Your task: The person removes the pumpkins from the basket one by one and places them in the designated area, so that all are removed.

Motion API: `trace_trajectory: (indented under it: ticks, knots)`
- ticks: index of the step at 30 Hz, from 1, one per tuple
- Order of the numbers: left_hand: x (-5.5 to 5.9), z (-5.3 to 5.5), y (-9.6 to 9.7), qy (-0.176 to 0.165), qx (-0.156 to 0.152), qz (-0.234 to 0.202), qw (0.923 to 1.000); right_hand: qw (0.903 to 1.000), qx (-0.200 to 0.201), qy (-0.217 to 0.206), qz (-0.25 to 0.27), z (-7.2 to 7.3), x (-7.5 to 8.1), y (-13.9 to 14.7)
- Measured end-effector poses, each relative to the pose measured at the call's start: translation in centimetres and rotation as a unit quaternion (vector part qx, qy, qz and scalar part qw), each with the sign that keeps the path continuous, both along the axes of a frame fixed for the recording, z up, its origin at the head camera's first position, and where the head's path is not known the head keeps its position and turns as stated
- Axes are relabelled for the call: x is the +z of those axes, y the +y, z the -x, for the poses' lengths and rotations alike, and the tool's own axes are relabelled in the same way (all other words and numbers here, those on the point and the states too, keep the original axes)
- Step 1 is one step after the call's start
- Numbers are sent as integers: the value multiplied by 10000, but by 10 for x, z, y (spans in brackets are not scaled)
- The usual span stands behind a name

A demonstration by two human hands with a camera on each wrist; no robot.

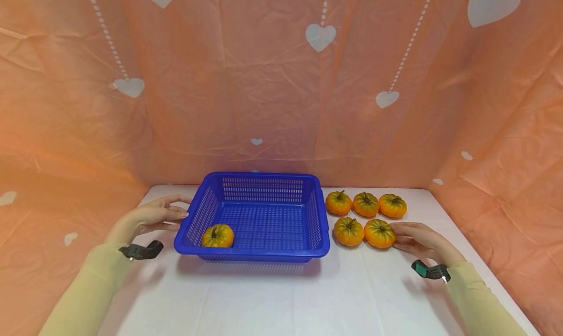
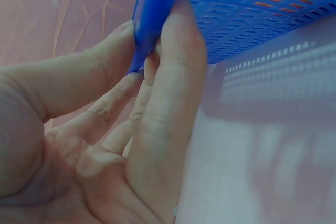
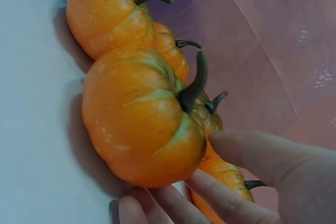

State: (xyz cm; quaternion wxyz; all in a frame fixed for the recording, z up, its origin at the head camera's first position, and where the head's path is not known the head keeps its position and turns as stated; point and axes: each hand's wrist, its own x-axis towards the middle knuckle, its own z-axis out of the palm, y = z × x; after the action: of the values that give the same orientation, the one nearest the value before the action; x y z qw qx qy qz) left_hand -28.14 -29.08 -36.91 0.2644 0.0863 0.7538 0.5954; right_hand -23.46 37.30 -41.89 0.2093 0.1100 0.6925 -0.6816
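My left hand (image 1: 160, 212) is at the left side of a blue plastic basket (image 1: 251, 252). Its thumb and fingers pinch the basket's rim (image 2: 152, 17) from both sides in the left wrist view. One small orange-green pumpkin (image 1: 218, 236) lies inside, in the near left corner. To the right of the basket, my right hand (image 1: 420, 239) reaches the right side of another pumpkin (image 1: 379, 234), its fingers loosely extended. In the right wrist view, thumb and fingertips are right at the surface of that pumpkin (image 3: 139, 119), which has a dark curved stem and stands on the table.
A front-row pumpkin (image 1: 349, 231) sits left of the one by my right hand. Behind them are three more: a left pumpkin (image 1: 338, 202), a middle pumpkin (image 1: 366, 204) and a right pumpkin (image 1: 393, 206). Orange cloth (image 1: 272, 106) with white hearts surrounds the white table (image 1: 264, 302).
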Motion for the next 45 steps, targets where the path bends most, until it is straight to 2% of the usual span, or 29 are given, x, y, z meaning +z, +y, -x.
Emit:
trace_trajectory:
  ticks: [4,10,16,21,23,36,42,45]
  knots:
    - [0,1,0,-13,6,6,10000,9998,193,74,-51,0,8,7]
    - [0,1,0,-8,2,0,10000,9965,633,522,-185,-1,23,15]
    - [2,0,0,2,-8,12,10000,9922,769,959,-225,-2,36,19]
    - [1,1,0,-26,-9,-25,10000,9906,867,1056,-30,3,49,17]
    - [1,1,-1,-24,-38,-37,10000,9907,843,1065,96,5,55,14]
    - [-1,3,-1,-31,-65,-3,10000,9786,1233,1567,-515,11,89,-19]
    - [-1,3,-2,-24,-50,3,10000,9776,1434,1536,-148,13,98,-38]
    - [-1,2,-2,-24,-37,15,10000,9754,1556,1552,-159,17,100,-51]
